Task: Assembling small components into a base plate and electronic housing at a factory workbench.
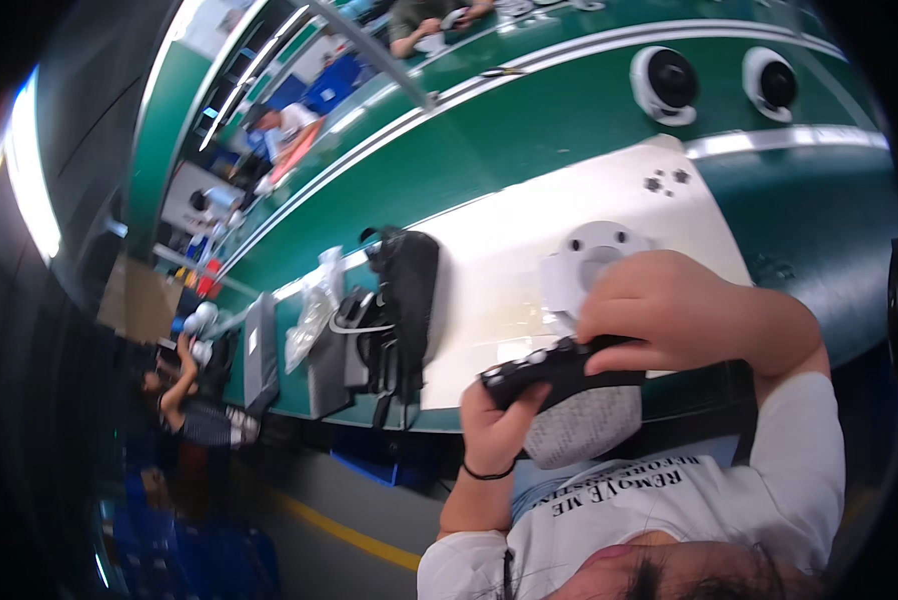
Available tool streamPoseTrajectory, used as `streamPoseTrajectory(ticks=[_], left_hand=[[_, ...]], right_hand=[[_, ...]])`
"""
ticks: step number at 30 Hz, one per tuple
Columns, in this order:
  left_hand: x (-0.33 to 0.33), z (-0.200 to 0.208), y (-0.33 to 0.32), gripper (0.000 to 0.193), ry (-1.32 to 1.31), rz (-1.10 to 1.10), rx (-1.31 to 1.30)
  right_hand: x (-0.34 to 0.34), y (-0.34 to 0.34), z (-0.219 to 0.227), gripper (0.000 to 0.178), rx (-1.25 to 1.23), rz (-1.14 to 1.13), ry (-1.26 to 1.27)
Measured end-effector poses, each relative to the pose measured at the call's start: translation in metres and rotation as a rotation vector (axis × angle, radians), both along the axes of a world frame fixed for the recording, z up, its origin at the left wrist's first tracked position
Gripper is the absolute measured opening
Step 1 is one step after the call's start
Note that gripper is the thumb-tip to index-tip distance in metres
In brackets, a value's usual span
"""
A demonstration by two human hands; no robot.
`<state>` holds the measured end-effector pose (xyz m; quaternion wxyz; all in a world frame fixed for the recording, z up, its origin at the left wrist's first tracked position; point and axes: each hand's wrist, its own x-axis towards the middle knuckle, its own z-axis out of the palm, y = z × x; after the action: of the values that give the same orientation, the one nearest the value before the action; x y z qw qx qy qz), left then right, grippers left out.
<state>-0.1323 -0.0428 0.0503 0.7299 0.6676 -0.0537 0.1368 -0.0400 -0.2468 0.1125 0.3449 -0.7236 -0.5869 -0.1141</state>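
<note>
Right hand (659,312), bent inward, and left hand (497,428) apparently pinch a black strip (566,370).

A light (29,170) is glaring at left, sheen is streaking the bench (819,230) at right, and bent, blurred edges are darkening.

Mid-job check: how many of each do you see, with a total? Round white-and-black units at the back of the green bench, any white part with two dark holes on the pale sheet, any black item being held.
Round white-and-black units: 2
White part with two dark holes: 1
Black held item: 1
Total: 4
</note>
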Motion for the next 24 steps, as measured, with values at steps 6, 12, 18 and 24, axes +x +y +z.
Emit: streamPoseTrajectory(ticks=[6, 12, 18, 24], left_hand=[[0.001, -0.008, 0.009, 0.018, 0.028, -0.082, 0.103], [0.003, -0.022, 0.012, 0.015, 0.042, -0.098, 0.088], [0.009, -0.028, 0.004, 0.01, 0.077, -0.077, -0.025], [0.023, -0.035, 0.004, 0.016, -0.117, -0.199, 0.204]], right_hand=[[-0.003, 0.006, -0.002, 0.01, 0.07, -0.086, 0.005], [0.018, -0.008, 0.001, 0.009, 0.281, -0.129, 0.398], [0.034, -0.019, -0.005, 0.014, 0.271, -0.216, 0.497], [0.041, -0.032, -0.032, 0.007, 0.204, -0.104, 0.525]])
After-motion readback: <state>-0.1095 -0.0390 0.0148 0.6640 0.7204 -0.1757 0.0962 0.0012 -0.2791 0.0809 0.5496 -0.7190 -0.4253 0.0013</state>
